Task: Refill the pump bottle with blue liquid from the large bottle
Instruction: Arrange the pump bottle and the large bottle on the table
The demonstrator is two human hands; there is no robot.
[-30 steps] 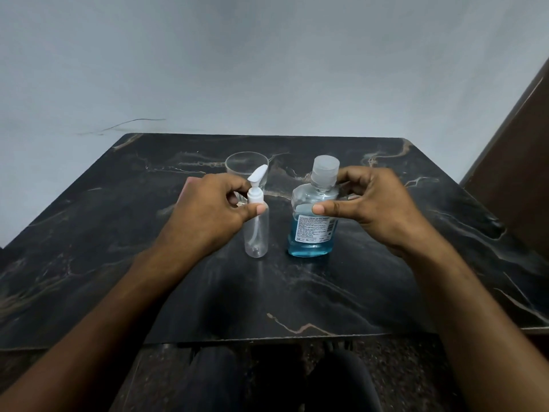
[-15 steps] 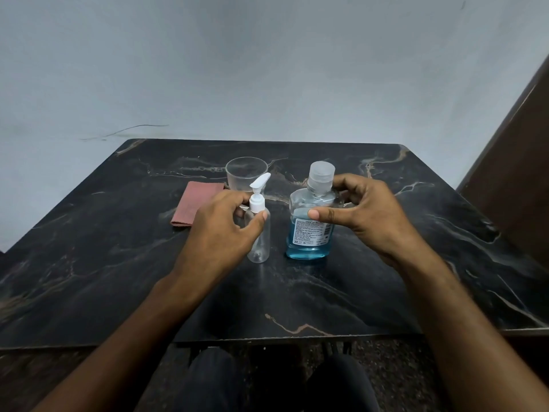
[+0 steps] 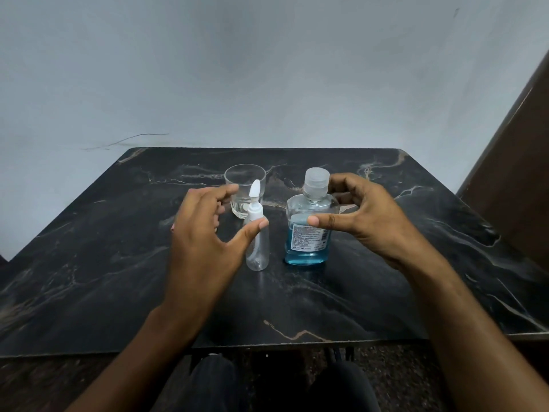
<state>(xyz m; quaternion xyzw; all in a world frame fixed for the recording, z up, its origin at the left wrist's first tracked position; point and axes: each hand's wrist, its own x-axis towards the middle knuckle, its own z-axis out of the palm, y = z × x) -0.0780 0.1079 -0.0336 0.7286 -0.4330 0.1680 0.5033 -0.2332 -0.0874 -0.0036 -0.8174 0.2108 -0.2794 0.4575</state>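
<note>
Now both hands hover over the dark marble table (image 3: pixel 89 278), forearms reaching in from the near edge. Left hand (image 3: pixel 205 233) spread wide, fingers relaxed, thumb tip touching or just short of the pump bottle (image 3: pixel 258 245) below its white pump head; cannot tell which. Right hand (image 3: pixel 365 221) open in a loose curve beside the large bottle (image 3: pixel 309 230), gripping nothing, thumb in front of the label. Pump bottle upright, clear, looks empty. Large bottle upright, capped, blue liquid filling roughly its lower half. Clear glass (image 3: pixel 245 185) stands behind the pump bottle.
</note>
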